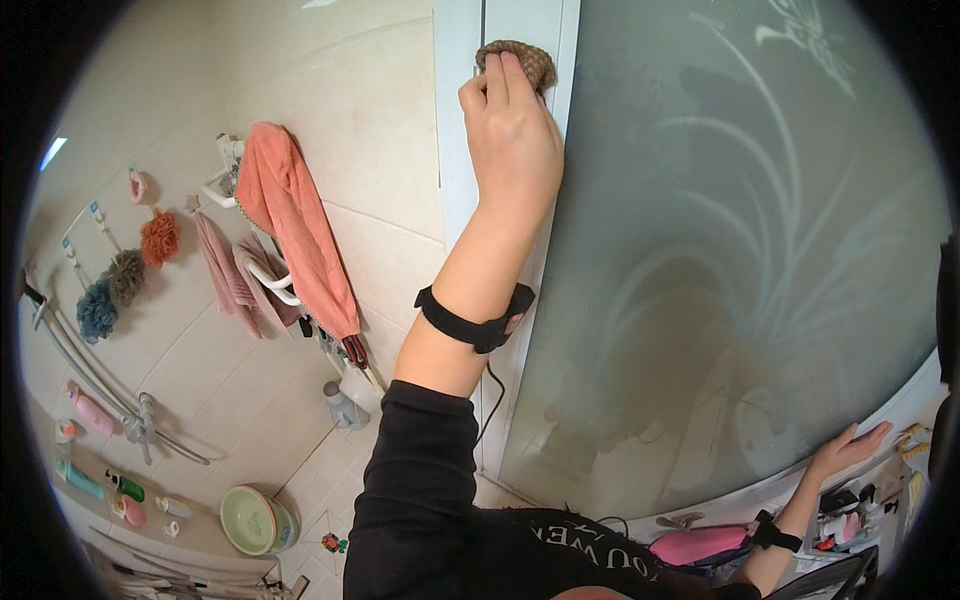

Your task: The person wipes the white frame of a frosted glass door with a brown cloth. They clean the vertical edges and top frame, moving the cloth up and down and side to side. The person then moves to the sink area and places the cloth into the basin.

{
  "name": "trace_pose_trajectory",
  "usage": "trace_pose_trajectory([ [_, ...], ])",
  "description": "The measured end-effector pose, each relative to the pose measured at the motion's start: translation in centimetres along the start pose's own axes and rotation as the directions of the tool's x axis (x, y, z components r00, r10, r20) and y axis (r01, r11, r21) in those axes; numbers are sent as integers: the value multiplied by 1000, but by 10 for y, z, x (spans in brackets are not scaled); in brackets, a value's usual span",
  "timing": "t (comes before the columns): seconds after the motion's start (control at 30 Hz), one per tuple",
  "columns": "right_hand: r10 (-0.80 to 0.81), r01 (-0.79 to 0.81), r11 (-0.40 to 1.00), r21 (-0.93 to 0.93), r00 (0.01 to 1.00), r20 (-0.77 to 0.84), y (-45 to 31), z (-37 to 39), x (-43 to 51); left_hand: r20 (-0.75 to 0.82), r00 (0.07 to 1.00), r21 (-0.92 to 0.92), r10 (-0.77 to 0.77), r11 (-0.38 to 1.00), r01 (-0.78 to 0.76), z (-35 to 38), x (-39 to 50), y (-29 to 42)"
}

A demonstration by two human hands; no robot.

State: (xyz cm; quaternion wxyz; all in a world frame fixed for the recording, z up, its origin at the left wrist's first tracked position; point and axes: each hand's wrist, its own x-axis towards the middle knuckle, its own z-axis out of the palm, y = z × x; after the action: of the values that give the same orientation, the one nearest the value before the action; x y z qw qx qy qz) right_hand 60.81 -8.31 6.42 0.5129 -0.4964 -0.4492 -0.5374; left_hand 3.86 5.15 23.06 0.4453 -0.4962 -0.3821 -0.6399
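My left hand (514, 142) is raised high and holds a brown textured cloth (536, 64) against the white door frame (461, 150). The cloth is bunched under the fingers. Part of a metal fitting shows at its left edge. Beside the frame is a frosted glass door panel (675, 285) with a pale plant and butterfly pattern. My right hand (851, 448) is low at the far right, fingers extended, near the panel's white far edge. Nothing shows in it. Whether it touches that edge is hard to tell.
A coral towel (296, 225) hangs from a white wall rack (274, 281). Bath puffs (160, 238) and a shower hose (82, 375) hang further left. Several bottles (127, 486) and a green basin (251, 519) are below. Toiletries (847, 517) stand at lower right.
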Motion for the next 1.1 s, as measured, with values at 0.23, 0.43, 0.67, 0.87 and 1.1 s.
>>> trace_pose_trajectory([
  [0.23,-9,9,1000,-12,1000,15,-2,-2,1,145,977,143,-155,981,134,2,15,3],
  [0.43,9,-9,1000,14,1000,5,-4,-2,-1,192,977,101,-91,992,73,-26,-22,20],
  [0.67,-17,17,1000,7,1000,-11,0,-1,-2,180,982,83,-53,996,39,-16,-17,7],
  [0.87,-14,13,1000,19,1000,22,2,-4,-3,128,986,117,-102,989,88,0,19,4],
  [1.1,30,-35,996,76,997,73,5,-8,-6,127,978,-23,-166,985,170,-40,48,-60],
])
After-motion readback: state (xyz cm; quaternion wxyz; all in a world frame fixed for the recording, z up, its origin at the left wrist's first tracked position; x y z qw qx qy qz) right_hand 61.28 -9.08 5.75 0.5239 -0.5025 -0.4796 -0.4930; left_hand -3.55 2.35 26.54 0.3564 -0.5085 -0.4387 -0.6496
